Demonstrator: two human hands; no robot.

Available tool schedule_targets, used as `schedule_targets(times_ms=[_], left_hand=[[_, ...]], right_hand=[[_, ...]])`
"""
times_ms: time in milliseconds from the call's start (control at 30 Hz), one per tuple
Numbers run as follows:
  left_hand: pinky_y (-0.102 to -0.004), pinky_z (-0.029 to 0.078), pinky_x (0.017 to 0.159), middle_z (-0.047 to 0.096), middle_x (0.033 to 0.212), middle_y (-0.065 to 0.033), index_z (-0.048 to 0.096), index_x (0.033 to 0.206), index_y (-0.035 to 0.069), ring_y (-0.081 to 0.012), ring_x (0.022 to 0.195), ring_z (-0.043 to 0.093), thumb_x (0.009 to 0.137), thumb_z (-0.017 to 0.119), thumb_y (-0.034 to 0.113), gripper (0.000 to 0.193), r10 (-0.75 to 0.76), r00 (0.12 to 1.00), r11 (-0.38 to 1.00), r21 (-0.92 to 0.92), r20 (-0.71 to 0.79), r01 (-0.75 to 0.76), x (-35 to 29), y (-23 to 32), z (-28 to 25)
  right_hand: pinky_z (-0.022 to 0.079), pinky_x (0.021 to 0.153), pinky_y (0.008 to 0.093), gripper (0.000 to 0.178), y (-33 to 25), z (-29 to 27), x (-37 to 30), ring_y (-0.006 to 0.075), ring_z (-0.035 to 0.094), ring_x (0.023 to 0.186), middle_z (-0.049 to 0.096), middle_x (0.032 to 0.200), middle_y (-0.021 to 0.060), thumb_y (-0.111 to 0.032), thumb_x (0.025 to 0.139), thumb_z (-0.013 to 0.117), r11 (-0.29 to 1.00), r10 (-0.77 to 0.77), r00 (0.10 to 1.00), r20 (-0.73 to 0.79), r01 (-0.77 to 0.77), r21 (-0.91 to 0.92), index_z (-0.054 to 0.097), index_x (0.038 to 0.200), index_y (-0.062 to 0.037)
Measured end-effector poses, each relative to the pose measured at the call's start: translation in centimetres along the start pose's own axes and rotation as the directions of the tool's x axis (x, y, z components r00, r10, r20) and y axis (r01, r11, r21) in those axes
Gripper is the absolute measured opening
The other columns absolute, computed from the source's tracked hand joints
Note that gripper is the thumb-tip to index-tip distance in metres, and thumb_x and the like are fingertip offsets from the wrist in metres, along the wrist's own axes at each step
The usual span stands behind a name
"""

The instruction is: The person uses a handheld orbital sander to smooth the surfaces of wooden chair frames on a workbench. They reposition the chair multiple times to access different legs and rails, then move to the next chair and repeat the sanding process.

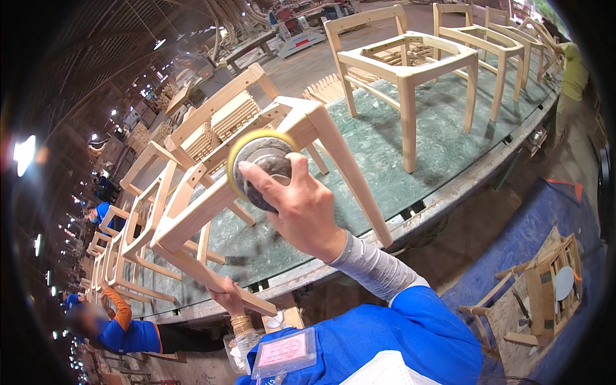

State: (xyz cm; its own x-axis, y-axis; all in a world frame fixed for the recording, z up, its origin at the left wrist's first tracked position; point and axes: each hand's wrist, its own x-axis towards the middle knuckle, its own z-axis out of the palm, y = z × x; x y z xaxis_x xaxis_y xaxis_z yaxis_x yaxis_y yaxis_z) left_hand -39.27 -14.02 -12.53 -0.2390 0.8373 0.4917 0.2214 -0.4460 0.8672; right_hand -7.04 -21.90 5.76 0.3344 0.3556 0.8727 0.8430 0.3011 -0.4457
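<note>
Pressing a round sanding pad [262,168] against a tilted bare-wood chair frame [244,173] on the green surface [410,138], the right hand [298,202] grips the pad; the left hand [228,296] clasps a lower rail.

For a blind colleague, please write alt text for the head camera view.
The right hand presses a round yellow-rimmed sanding disc against a tilted, unfinished pale wooden chair frame, whose leg the left hand grips. Similar chair frames stand on the long green-topped workbench.
</note>
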Motion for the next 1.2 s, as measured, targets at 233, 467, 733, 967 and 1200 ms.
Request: schedule_targets(times_ms=[233, 467, 733, 967, 1200], left_hand=[[-0.0281, 0.051, 0.052, 0.047, 0.098, -0.0113, 0.035, 0.127, 0.001, -0.0157, 0.067, 0.053, 0.079, 0.057, 0.002, 0.053, 0.01, 0.999, 1.0, 0.02, -0.031, -0.01, -0.9, 1.2, 1.5], [-0.0278, 0.051, 0.052, 0.048, 0.096, -0.0114, 0.035, 0.127, 0.0, -0.0155, 0.065, 0.053, 0.079, 0.057, 0.002, 0.052, 0.053, 0.999, 0.993, 0.109, -0.014, -0.051, -0.6, 0.2, 1.0], [-0.0283, 0.051, 0.05, 0.05, 0.093, -0.012, 0.035, 0.127, -0.001, -0.0158, 0.062, 0.054, 0.08, 0.058, 0.002, 0.053, 0.039, 0.999, 0.997, 0.074, -0.025, -0.037, -1.9, 0.8, 1.5], [-0.0286, 0.05, 0.05, 0.052, 0.089, -0.0116, 0.035, 0.127, -0.001, -0.0163, 0.06, 0.054, 0.08, 0.058, 0.002, 0.052, -0.013, 0.999, 1.0, 0.023, -0.043, 0.014, -2.1, -0.7, 0.6], [-0.0292, 0.05, 0.05, 0.051, 0.089, -0.0115, 0.038, 0.119, 0.001, -0.0163, 0.06, 0.054, 0.08, 0.059, 0.003, 0.044, -0.034, 0.999, 0.999, 0.025, -0.032, 0.035, -2.3, 0.3, 1.4]], right_hand=[[0.054, 0.056, 0.0318, 0.065, 0.1, -0.1, 0.9, 0.0262, 0.063, 0.074, 0.044, 0.097, 0.0117, -0.01, 0.066, 0.073, 1.0, 0.002, 1.0, -0.014, -0.002, -0.009, 0.053, 0.125, -0.0307], [0.055, 0.057, 0.0321, 0.059, -2.4, 0.2, -1.4, 0.0253, 0.064, 0.072, 0.045, 0.1, 0.0127, -0.013, 0.068, 0.073, 0.981, -0.059, 0.987, 0.148, 0.03, 0.192, 0.056, 0.121, -0.031], [0.053, 0.058, 0.034, 0.067, 0.1, -1.5, 0.2, 0.0267, 0.063, 0.076, 0.044, 0.101, 0.0123, -0.008, 0.063, 0.074, 0.998, 0.055, 0.998, -0.008, -0.056, -0.026, 0.055, 0.124, -0.0299], [0.052, 0.06, 0.0355, 0.075, 1.3, -2.4, -1.4, 0.0292, 0.061, 0.083, 0.043, 0.106, 0.0151, -0.001, 0.059, 0.074, 0.997, 0.069, 0.998, -0.002, -0.069, -0.029, 0.053, 0.126, -0.0286], [0.052, 0.058, 0.0358, 0.076, 1.9, -2.8, -1.0, 0.0287, 0.061, 0.081, 0.043, 0.105, 0.0147, -0.002, 0.059, 0.074, 0.992, 0.107, 0.994, 0.019, -0.105, -0.068, 0.052, 0.126, -0.0293]])
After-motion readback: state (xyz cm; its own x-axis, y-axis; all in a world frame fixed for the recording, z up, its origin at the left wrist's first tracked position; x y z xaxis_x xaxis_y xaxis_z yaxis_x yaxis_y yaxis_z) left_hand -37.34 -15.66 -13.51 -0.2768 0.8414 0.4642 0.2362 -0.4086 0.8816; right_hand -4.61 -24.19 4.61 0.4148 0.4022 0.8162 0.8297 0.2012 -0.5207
